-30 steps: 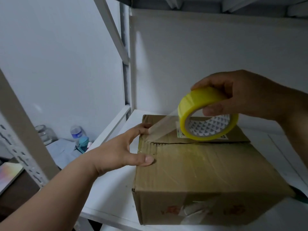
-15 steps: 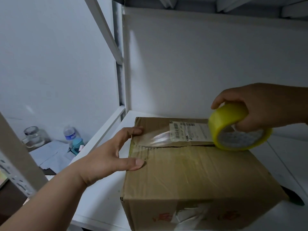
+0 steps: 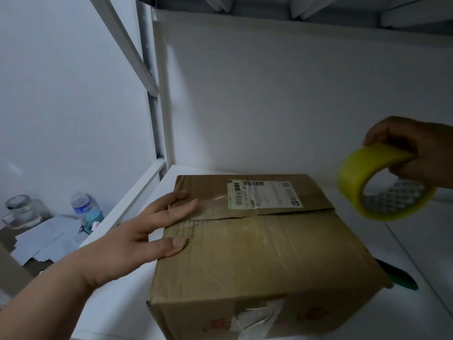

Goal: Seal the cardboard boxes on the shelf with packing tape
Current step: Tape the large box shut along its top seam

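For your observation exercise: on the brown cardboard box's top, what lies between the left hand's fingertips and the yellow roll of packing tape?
In the head view, the white shipping label on the brown cardboard box lies between the left hand and the yellow tape roll gripped by the right hand.

Plain white walls (image 3: 61, 94) all around and pretty dim, bluish light. White metal shelf (image 3: 416, 241) with a slanted brace (image 3: 122, 42) on its upright post (image 3: 157, 94), and another shelf level (image 3: 318, 6) right overhead. Down to the left there's a dark brown desk (image 3: 7, 238) with scattered white papers (image 3: 46, 239), a glass jar (image 3: 20, 212), a water bottle (image 3: 82, 204) and a small teal thing (image 3: 94, 218) beside it.
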The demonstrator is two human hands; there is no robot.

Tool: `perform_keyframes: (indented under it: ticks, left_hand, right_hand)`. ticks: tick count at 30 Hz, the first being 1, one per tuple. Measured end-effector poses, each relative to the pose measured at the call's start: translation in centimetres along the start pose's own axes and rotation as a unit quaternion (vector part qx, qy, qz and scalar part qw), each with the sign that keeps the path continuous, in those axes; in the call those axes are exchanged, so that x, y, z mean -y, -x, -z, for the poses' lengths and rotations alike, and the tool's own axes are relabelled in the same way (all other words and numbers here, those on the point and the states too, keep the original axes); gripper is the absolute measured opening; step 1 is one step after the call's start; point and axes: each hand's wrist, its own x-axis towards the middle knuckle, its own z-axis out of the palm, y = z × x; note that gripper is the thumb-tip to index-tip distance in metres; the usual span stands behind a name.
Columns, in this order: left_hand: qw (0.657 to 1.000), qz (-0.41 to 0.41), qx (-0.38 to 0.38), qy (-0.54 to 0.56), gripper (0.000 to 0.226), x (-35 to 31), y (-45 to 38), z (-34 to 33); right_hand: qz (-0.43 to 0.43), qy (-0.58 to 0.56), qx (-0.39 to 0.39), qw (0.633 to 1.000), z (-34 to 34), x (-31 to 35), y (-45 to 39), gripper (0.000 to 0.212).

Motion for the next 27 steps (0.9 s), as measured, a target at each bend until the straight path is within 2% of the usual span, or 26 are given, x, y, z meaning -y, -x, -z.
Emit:
perform_keyframes:
  ticks: [4,8,11,17,22,25,27]
  left_hand:
    - [1.0,-0.007,-0.005,-0.002,0.07,0.1,-0.1,-0.1]
    - [1.0,0.0,-0.015,0.002,0.073,-0.3,-0.1,-0.4]
    - [1.0,0.004,-0.022,-0.011,0.075,-0.5,-0.1,-0.4]
    - [0.998,0.001,-0.028,-0.052,0.073,-0.4,0.0,-0.5]
    - [0.988,-0.01,-0.019,-0.153,0.067,-0.5,-0.2,0.3]
    - [0.978,-0.004,-0.009,-0.21,0.065,-1.4,-0.4,0.8]
    - [0.958,-0.017,-0.019,-0.287,0.06,-1.8,-0.4,0.9]
  right_hand:
    - [0.008,0.087,-0.026,0.996,0.1,-1.9,1.3,0.083]
    - [0.017,0.094,-0.042,0.995,-3.0,-2.7,2.0,0.095]
    - [-0.002,0.093,-0.059,0.994,-4.8,-3.3,2.4,0.095]
    - [-0.026,0.104,-0.027,0.994,-6.8,-3.6,3.3,0.094]
    - [-0.06,0.111,0.029,0.992,-9.1,-3.5,3.9,0.098]
    - [-0.072,0.107,0.032,0.991,-9.4,-3.2,3.8,0.098]
    - [-0.073,0.107,0.035,0.991,-9.6,-3.0,3.8,0.098]
